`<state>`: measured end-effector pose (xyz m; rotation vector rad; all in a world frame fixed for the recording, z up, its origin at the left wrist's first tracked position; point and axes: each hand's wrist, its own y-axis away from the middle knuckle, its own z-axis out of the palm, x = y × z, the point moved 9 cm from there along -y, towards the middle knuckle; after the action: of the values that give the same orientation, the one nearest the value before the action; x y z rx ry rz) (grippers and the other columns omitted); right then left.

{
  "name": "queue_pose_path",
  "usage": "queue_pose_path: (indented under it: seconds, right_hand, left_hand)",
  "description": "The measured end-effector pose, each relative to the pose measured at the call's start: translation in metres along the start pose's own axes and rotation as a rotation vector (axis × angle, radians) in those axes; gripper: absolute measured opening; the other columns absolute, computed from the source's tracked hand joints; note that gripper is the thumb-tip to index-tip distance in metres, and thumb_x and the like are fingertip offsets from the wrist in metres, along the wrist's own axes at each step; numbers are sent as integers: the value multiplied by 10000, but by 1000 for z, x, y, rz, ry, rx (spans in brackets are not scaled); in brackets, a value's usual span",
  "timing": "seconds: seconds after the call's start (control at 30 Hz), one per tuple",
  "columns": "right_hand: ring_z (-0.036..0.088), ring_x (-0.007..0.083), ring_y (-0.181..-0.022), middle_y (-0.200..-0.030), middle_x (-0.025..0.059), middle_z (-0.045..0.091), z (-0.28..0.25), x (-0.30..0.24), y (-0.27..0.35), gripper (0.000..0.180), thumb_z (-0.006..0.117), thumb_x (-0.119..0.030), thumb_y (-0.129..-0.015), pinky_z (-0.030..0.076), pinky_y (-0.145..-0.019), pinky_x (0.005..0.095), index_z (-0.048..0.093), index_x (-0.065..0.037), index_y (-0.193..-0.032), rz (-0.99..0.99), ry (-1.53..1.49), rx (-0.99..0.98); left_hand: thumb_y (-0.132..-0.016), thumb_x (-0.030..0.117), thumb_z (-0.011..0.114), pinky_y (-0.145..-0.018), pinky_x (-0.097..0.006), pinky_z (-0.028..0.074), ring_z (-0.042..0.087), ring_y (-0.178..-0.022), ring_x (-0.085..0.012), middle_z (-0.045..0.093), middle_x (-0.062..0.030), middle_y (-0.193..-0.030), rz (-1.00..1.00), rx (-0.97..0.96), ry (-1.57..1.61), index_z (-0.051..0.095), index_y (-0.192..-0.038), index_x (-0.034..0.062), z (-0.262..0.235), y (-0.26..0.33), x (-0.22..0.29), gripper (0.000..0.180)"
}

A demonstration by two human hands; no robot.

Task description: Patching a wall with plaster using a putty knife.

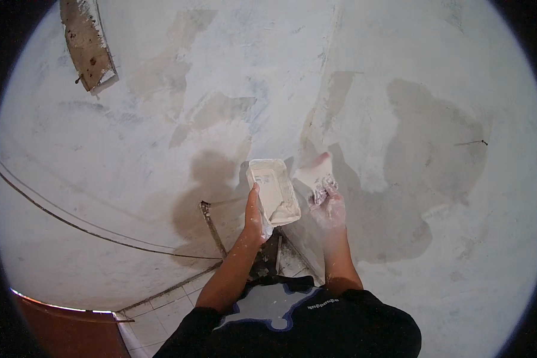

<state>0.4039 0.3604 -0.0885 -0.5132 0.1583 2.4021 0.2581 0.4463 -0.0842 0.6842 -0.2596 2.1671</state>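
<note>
My left hand [253, 219] grips a rectangular, putty-smeared tub [290, 190] by its left side, thumb along the rim. The tub is tilted so that its inside shows. Pale putty [287, 213] is heaped at its near end. Just right of the tub, my right hand [330, 215] is closed on a flat, flared putty spreader [315, 173]. Its broad blade points up and away, with a pinkish far edge and thick putty near the fingers. White smears cover the right hand. The spreader and the tub are apart.
Before me stands a whitish wall [292, 71] with grey-beige patches. A rough brown board [87, 51] is at upper left, a nail [484, 142] at right. A dark cable [71, 224] sags at left near an upright bar [213, 230]. White tiles [167, 310] lie below.
</note>
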Motion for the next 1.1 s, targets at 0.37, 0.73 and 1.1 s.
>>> queue_pose_path:
  seconds: [0.37, 0.73, 1.1]
  right_hand:
    - [635, 172, -899, -978, 59, 651, 21, -50, -25, 228, 559, -36, -873, 509, -773, 306, 594, -79, -1094, -549, 673, -11]
    - [367, 299, -1328, -1384, 198, 434, 83, -29, -84, 422, 480, -115, -861, 343, -1055, 404, 518, -35, -1274, -1170, 2681, -557]
    - [654, 300, -842, -861, 137, 665, 64, 12, -89, 229, 512, -162, -858, 481, -845, 421, 643, -39, -1001, -878, 2892, -422]
  left_hand:
    - [-943, 466, 414, -963, -430, 459, 548, -1125, -305, 511, -166, -1269, 109, 170, -31, 365, -1364, 25, -27, 24, 37, 612]
    - [-930, 484, 432, -899, -429, 499, 551, -1092, -290, 525, -138, -1216, 256, 143, -28, 395, -1328, 44, -43, 30, 67, 594]
    - [-908, 509, 444, -923, -452, 480, 529, -1134, -301, 486, -141, -1276, 300, 124, 0, 369, -1350, 53, -46, 40, 84, 641]
